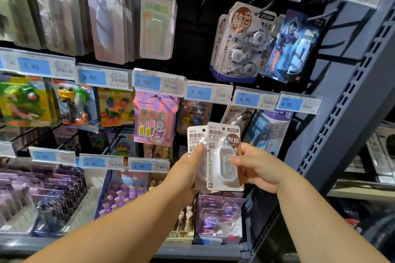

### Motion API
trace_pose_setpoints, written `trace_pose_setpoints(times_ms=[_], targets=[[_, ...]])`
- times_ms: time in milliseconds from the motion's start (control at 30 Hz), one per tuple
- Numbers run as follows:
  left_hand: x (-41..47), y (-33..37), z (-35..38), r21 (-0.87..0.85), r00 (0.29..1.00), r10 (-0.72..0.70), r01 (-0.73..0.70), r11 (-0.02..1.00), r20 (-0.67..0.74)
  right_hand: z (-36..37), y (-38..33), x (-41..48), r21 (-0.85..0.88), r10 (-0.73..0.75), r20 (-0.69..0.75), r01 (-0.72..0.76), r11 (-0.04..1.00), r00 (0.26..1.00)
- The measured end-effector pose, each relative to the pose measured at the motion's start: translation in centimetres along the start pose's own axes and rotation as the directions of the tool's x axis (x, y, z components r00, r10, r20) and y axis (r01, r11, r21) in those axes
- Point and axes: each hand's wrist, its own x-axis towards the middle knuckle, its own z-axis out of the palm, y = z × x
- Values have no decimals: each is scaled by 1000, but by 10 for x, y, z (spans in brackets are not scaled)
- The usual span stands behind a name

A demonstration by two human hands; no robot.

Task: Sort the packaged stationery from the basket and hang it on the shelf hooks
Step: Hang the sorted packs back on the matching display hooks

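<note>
Lower centre: left hand (188,168) grips rear pack (195,137), right hand (259,168) grips front pack (224,156); overlapping cards could snag, dropping one before hooking.

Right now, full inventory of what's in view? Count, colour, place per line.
handheld tape packs: two, white with brown print, overlapped, centre
hanging tape pack: one visible, same colours, behind them
Kuromi pack: one in front, pink-purple, middle row
triple-tape packs: several, white-brown, upper right
hero pack: one visible, blue, right of those
eraser packs: several, green, yellow, orange, middle left
purple packs: many, purple, bottom row
blurred packs: several, pale, top left
price tags: many, blue-white, along each row
shelf upright: one, grey-blue, right
left hand: one, grips packs' left edge
right hand: one, pinches front pack's right side
</note>
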Motion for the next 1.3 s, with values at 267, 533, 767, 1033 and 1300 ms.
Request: trace_pose_setpoints(times_ms=[267,533,767,1033,1300], targets=[[-3,2,5,-92,996,17,-9,996,87,-9,2,-1,234,-96,31,87,968,995],[-7,5,8,-32,994,112,-112,993,-7,-18,1,1,155,-273,-306,331,931,912],[-9,12,7,-61,988,145,-147,987,-46,-19,2,6,63,-293,-361,337,939,885],[-8,13,6,-52,987,147,-151,987,-67,-20,1,15,18,-278,-390,309,951,878],[-11,18,10,-95,987,156,-160,983,-48,-14,4,27,-200,-262,-667,171,965,697]])
